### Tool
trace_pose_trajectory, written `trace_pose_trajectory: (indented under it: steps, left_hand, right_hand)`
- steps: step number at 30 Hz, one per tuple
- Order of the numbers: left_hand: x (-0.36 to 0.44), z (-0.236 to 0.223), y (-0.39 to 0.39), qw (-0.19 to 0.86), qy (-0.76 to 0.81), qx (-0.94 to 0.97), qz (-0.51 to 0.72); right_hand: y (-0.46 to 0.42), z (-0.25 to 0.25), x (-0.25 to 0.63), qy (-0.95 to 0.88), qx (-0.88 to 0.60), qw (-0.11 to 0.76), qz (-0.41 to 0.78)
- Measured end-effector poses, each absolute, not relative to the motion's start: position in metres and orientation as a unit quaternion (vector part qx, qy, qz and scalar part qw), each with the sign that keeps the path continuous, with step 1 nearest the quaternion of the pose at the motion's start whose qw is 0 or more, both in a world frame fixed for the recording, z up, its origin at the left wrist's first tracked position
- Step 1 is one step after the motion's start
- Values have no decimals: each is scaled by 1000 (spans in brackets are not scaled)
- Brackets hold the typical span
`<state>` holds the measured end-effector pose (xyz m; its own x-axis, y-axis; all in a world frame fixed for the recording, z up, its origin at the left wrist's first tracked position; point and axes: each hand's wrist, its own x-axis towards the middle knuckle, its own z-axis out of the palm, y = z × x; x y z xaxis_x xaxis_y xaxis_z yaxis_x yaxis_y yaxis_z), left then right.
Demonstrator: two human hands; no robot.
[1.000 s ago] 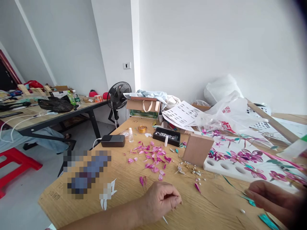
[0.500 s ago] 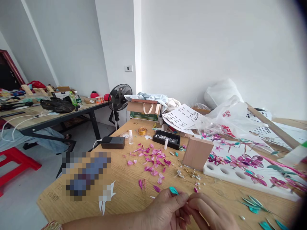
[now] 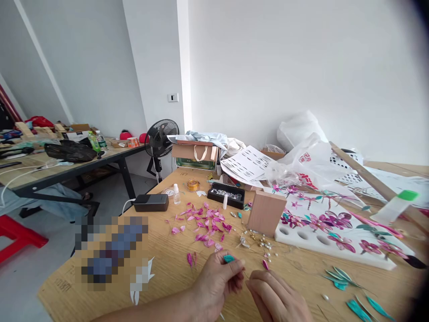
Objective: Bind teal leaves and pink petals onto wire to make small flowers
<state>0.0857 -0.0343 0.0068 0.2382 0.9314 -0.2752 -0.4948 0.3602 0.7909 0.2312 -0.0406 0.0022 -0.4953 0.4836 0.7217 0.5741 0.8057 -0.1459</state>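
My left hand (image 3: pixel 217 281) is low in the middle of the head view, its fingers pinched on a small teal leaf (image 3: pixel 229 258). My right hand (image 3: pixel 276 298) sits just to its right with fingers curled and fingertips close to the left hand's; what it holds, if anything, is too small to make out. Loose pink petals (image 3: pixel 204 221) lie scattered on the wooden table (image 3: pixel 301 268) beyond both hands. More teal leaves (image 3: pixel 338 275) lie to the right.
A wooden block (image 3: pixel 266 213) stands beside a white foam board (image 3: pixel 335 232) covered with pink flowers. Small pearls (image 3: pixel 264 243), a black tray (image 3: pixel 225 195), a power bank (image 3: pixel 150 202), a glue bottle (image 3: pixel 176 196), wire spool (image 3: pixel 192 184), fan (image 3: pixel 163 138), plastic bags (image 3: pixel 311 161) and a second table (image 3: pixel 60 161) are around.
My right hand came in from the far right to meet my left hand. The left hand now pinches a teal leaf that it did not show a second ago.
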Motion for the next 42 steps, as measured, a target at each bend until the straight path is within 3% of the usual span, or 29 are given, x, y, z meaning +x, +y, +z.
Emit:
trace_pose_trajectory:
  steps: [5, 10, 14, 19, 25, 36, 42]
  left_hand:
    - [77, 15, -21, 631, 404, 461, 475]
    - [72, 28, -18, 423, 397, 686, 439]
    - [72, 26, -21, 380, 384, 720, 437]
    - [70, 18, -24, 383, 391, 706, 449]
    - [68, 15, -25, 394, 398, 696, 450]
    - [63, 11, -21, 464, 320, 735, 377]
    - [59, 10, -17, 440, 327, 746, 378]
  right_hand:
    - [-47, 15, 230, -802, -360, 464, 106]
    - [-41, 14, 231, -648, -428, 439, 451]
    - [-31, -5, 226, -530, -389, 430, 619]
    - [-32, -12, 217, -463, -390, 464, 646]
    - [-36, -14, 216, -445, -368, 394, 715]
    - [-18, -29, 238, -606, -357, 293, 648]
    - [-23, -25, 235, -572, -362, 283, 679]
